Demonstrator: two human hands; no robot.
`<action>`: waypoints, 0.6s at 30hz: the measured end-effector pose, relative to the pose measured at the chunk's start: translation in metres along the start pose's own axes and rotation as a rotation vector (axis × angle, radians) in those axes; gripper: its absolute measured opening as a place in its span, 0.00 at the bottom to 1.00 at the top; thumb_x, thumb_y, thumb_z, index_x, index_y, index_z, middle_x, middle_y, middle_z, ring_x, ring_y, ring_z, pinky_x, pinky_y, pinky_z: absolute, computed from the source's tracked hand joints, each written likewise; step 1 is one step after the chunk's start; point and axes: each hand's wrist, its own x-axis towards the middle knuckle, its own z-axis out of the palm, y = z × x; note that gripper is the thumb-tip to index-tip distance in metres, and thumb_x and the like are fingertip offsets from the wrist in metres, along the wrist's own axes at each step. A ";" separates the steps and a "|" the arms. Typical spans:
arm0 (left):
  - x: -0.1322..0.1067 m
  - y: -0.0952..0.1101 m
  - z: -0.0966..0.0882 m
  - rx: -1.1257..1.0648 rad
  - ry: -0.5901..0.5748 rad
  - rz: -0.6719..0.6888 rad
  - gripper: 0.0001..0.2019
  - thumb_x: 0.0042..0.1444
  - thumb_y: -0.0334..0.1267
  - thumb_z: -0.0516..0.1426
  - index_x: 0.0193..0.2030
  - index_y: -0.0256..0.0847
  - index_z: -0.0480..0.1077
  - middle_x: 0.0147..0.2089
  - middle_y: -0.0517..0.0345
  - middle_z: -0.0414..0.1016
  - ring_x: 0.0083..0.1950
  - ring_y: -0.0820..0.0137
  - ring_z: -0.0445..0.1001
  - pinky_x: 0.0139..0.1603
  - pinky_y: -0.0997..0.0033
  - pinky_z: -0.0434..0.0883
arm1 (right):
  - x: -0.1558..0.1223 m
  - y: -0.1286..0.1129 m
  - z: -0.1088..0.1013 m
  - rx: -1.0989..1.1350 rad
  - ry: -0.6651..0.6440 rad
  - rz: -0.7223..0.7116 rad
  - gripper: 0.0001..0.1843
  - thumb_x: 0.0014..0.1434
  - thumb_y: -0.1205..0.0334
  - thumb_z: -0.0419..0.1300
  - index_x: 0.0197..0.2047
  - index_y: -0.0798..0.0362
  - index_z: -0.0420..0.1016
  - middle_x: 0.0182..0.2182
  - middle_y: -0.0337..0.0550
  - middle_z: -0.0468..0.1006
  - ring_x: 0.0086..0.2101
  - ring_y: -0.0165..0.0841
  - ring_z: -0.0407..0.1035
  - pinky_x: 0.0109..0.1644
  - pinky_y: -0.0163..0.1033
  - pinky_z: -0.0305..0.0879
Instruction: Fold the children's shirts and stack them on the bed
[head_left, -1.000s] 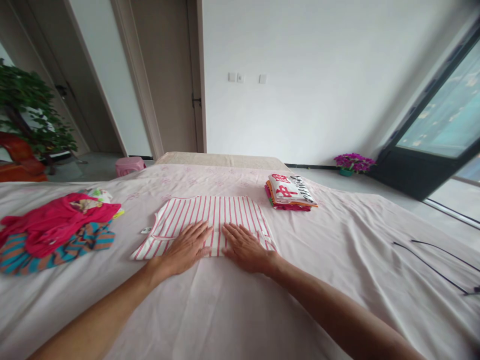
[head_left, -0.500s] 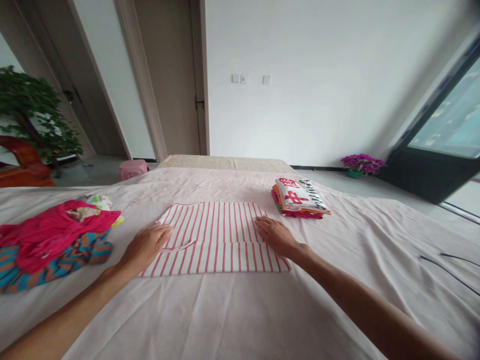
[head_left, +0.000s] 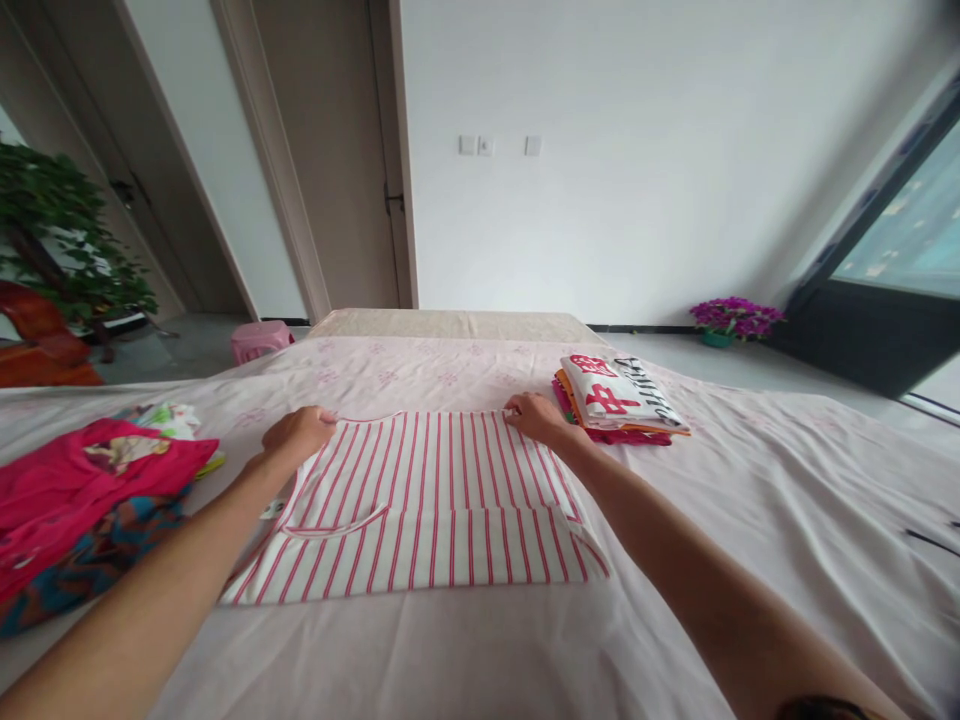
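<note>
One striped garment (head_left: pixel 442 545) lies flat on a pale pink sheet (head_left: pixel 465 660), spread on the person's side of a two-handed grip, its longer axis apparently running left to right. The left hand (head_left: pixel 301 432) pinches its far left corner, the right hand (head_left: pixel 541 415) its far right; neither is nearer. The cloth is white, red-lined, nearly smooth. A folded stack (head_left: pixel 619 395) sits just right of the right grip; crumpled clothes (head_left: pixel 75 490) lie left of the left.

A leafy plant (head_left: pixel 56 190) stands at far left beside reddish wooden furniture (head_left: pixel 41 335), with a pink stool (head_left: pixel 260 342) to the right. Pale switch plates (head_left: pixel 466 146) dot the far wall (head_left: pixel 622 230); purple flowers (head_left: pixel 739 316) in a green pot (head_left: pixel 717 341) stand far right.
</note>
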 end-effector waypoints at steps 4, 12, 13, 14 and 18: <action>-0.013 -0.011 -0.010 -0.070 -0.001 0.110 0.14 0.51 0.45 0.56 0.41 0.44 0.76 0.44 0.52 0.81 0.43 0.58 0.78 0.42 0.64 0.70 | -0.020 -0.002 -0.011 0.045 0.110 -0.064 0.11 0.60 0.62 0.57 0.43 0.53 0.79 0.43 0.47 0.79 0.44 0.37 0.71 0.46 0.35 0.62; -0.089 -0.052 -0.020 -0.347 -0.157 0.468 0.15 0.55 0.46 0.55 0.46 0.43 0.69 0.43 0.57 0.79 0.42 0.66 0.77 0.44 0.69 0.71 | -0.099 0.003 -0.010 0.151 0.168 -0.375 0.13 0.55 0.73 0.56 0.41 0.52 0.76 0.38 0.43 0.79 0.41 0.34 0.71 0.45 0.35 0.63; -0.095 -0.053 -0.019 -0.304 -0.172 0.500 0.16 0.53 0.44 0.56 0.48 0.43 0.69 0.44 0.57 0.78 0.42 0.66 0.77 0.44 0.70 0.71 | -0.104 0.002 -0.008 0.132 0.151 -0.394 0.15 0.54 0.74 0.56 0.43 0.52 0.77 0.38 0.44 0.79 0.42 0.35 0.71 0.46 0.36 0.63; -0.100 -0.052 -0.018 -0.252 -0.171 0.526 0.18 0.52 0.42 0.56 0.50 0.44 0.69 0.45 0.58 0.78 0.42 0.67 0.76 0.44 0.70 0.70 | -0.108 0.002 -0.007 0.110 0.142 -0.405 0.17 0.53 0.75 0.56 0.44 0.52 0.77 0.39 0.44 0.78 0.42 0.36 0.71 0.47 0.37 0.63; -0.104 -0.044 -0.017 -0.134 -0.064 0.598 0.14 0.54 0.39 0.54 0.48 0.47 0.72 0.44 0.59 0.76 0.42 0.68 0.75 0.43 0.71 0.68 | -0.110 -0.003 -0.009 0.045 0.143 -0.439 0.16 0.56 0.73 0.57 0.45 0.52 0.78 0.37 0.45 0.78 0.41 0.36 0.70 0.45 0.38 0.63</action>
